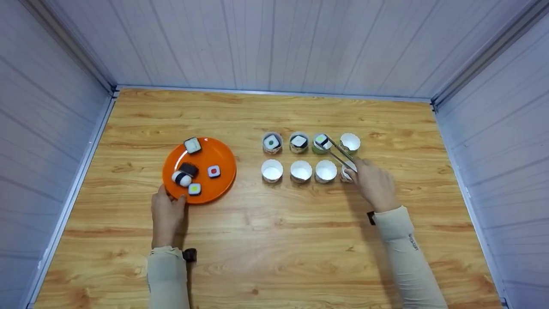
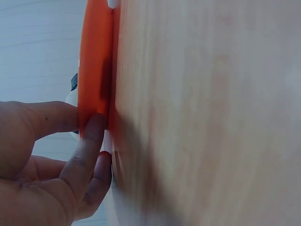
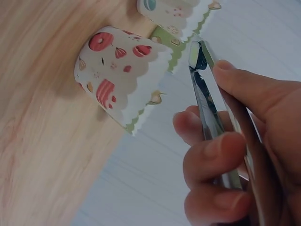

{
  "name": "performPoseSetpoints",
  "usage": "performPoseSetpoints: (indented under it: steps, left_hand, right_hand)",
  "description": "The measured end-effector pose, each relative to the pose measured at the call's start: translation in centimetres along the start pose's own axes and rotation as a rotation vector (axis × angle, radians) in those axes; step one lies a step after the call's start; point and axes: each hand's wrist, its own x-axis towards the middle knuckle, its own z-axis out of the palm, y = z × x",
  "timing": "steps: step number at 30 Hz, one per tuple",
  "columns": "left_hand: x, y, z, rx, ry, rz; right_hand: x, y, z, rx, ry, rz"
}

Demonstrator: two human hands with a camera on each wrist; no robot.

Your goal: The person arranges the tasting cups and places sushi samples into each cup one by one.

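Note:
My left hand (image 1: 167,213) pinches the near rim of an orange plate (image 1: 223,150), its thumb and fingers on either side of the edge in the left wrist view. On the plate lie several toy sushi pieces, among them a roll with a red centre (image 1: 214,171) and one with a yellow-green centre (image 1: 194,189). My right hand (image 1: 376,183) grips metal tongs (image 3: 242,120). Their tips hold a sushi roll (image 3: 194,54) with a pale green centre and dark wrap. From the head view, this roll overlaps the mouth of a green paper cup (image 1: 318,150) in the back row.
Two rows of paper cups stand right of the plate. The back row's left cup (image 1: 272,150) and its neighbour (image 1: 299,150) each contain a sushi piece. A front-row cup (image 1: 348,171) is partly hidden by my right hand. White panels (image 1: 257,47) border the wooden table (image 1: 266,240).

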Motion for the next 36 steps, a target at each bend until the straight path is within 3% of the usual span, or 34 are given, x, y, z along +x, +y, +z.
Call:
performPoseSetpoints:
  steps: [6,16,22,30,36]
  left_hand:
    - [0.0,-0.3,0.1,0.020,0.035,0.046]
    - [0.0,-0.1,0.0,0.010,0.022,0.026]
    - [-0.1,-0.2,0.1,0.002,0.030,0.035]
    - [-0.2,-0.1,0.1,0.000,0.027,0.025]
    - [-0.2,0.0,0.1,0.011,0.038,0.036]
  right_hand:
    - [0.4,0.2,0.6,-0.001,0.017,-0.015]
    - [0.8,0.1,0.4,0.033,-0.052,0.050]
    - [0.8,-0.8,-0.2,0.037,-0.027,0.035]
    - [1.1,-4.8,-0.4,0.028,0.023,-0.072]
    - [1.6,-9.4,0.0,0.063,-0.021,-0.162]
